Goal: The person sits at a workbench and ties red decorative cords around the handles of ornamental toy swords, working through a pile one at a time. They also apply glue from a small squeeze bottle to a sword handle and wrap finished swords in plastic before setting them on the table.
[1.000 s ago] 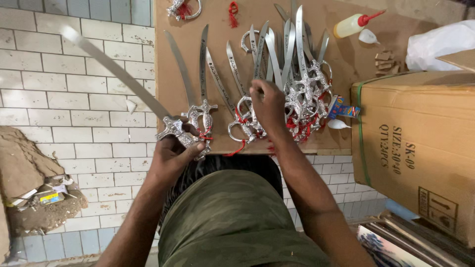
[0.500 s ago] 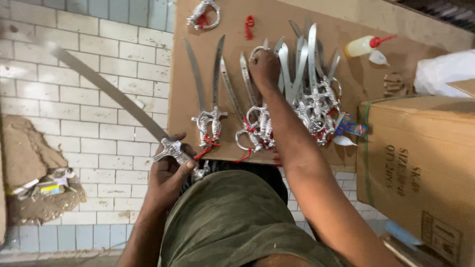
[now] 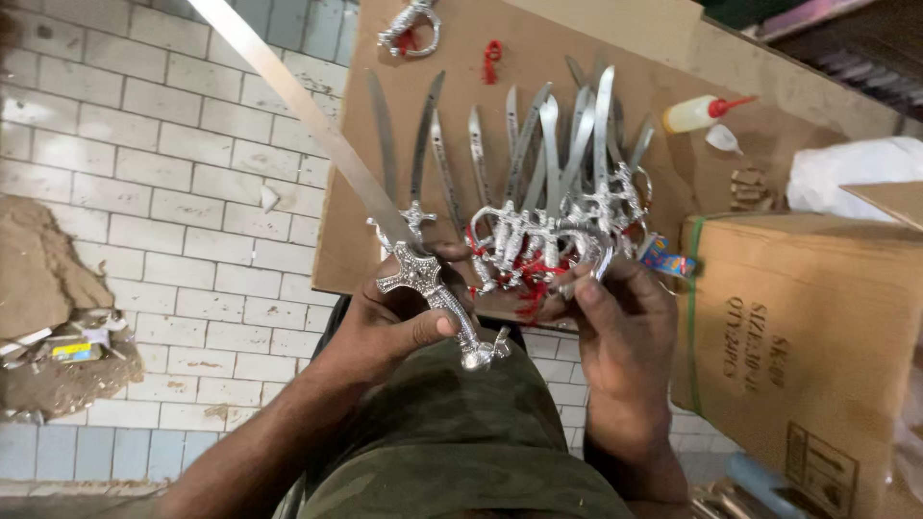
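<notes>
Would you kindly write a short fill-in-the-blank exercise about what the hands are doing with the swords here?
1. The left hand grips a silver sword by its ____.
2. The right hand touches a pile of swords tied with ____ cords.
3. The pile lies on a sheet of ____.
4. The glue bottle has a ____ nozzle.

Missing words: hilt; red; cardboard; red

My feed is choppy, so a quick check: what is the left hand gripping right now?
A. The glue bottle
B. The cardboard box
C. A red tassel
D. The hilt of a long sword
D: the left hand is wrapped around the ornate silver hilt of the sword, whose blade runs up and left over the tiled floor; the bottle lies untouched on the board.
</notes>
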Available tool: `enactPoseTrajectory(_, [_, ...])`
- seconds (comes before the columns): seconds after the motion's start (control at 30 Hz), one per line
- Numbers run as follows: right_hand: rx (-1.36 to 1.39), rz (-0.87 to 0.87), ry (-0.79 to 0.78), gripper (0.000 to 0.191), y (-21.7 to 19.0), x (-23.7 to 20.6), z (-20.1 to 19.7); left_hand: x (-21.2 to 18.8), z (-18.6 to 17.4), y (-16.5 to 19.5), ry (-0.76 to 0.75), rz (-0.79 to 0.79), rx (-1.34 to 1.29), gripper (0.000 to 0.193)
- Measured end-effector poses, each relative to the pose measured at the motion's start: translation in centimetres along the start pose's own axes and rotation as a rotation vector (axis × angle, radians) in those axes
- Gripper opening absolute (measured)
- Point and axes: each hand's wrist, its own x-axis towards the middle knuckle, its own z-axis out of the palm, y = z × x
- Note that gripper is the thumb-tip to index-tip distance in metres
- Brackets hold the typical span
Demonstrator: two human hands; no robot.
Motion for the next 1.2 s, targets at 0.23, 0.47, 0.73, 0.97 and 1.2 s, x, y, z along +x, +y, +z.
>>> enactPoseTrajectory(0.23, [-0.004, -0.025, 0.026, 0.023, -4.3, -10.0, -6.4, 0.8, 7.8, -3.6, -0.282, -0.125, -0.204, 0.074])
enactPoseTrajectory(0.47, [-0.034, -0.144, -0.010, 0.025, -6.7, -17.6, -17.5, -1.4, 17.4, -12.4, -0.415, -0.131, -0.292, 0.076])
enactPoseTrajectory(0.73, [0.027, -0.168, -0.033, 0.023, -10.2, -25.0, -30.6, -5.2, 28.7, -23.6, -0.414, -0.112, -0.207, 0.074])
enactPoseTrajectory(0.97, [-0.197, -0.411, 0.062, 0.015, -10.2, -28.4, -40.5, -7.4, 35.0, -30.5, -0.461, -0.116, -0.241, 0.071])
enactPoseTrajectory(1.2, [0.044, -0.407, 0.037, 0.019, -11.4, -30.3, -46.6, -7.4, 38.8, -35.1, -0.490, -0.100, -0.156, 0.078])
